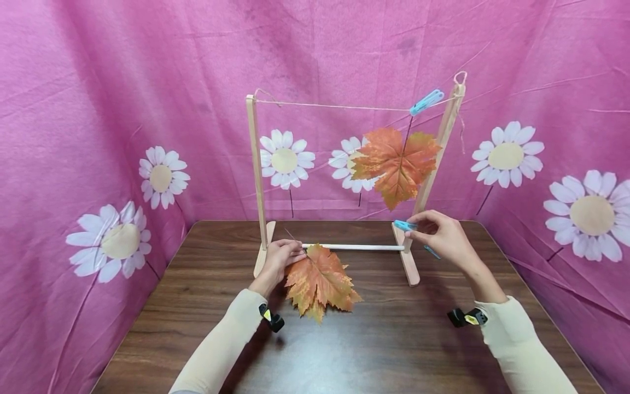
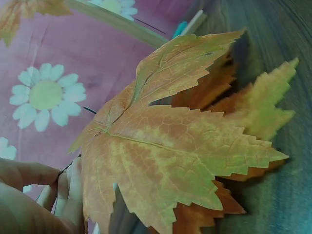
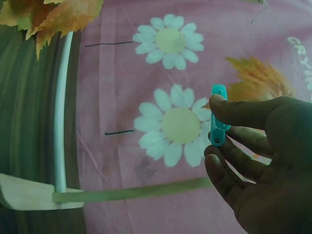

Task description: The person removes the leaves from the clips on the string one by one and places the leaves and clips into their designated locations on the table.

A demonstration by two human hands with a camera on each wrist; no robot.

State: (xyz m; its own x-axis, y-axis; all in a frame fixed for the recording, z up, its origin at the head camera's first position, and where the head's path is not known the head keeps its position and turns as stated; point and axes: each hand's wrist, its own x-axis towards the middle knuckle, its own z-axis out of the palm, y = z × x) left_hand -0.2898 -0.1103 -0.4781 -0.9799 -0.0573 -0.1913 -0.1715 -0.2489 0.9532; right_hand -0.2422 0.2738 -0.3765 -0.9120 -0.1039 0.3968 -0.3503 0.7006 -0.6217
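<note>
My left hand (image 1: 279, 261) pinches the thin stem of an orange leaf (image 1: 322, 276); the left wrist view shows more leaf layers beneath this leaf (image 2: 156, 146). A blue clothespin (image 1: 404, 225) is held between the thumb and fingers of my right hand (image 1: 445, 239), near the rack's right post. In the right wrist view the same clothespin (image 3: 218, 117) stands between thumb and fingertips. Above, another blue clothespin (image 1: 426, 102) on the string (image 1: 334, 106) holds a hanging orange leaf (image 1: 397, 164) by its stem.
The wooden rack has a left post (image 1: 257, 169), a right post (image 1: 443, 137) and a white lower bar (image 1: 354, 248). It stands at the back of the brown table (image 1: 325, 355). Part of another blue piece (image 1: 432, 251) shows below my right hand. A pink flowered cloth (image 1: 315, 49) hangs behind.
</note>
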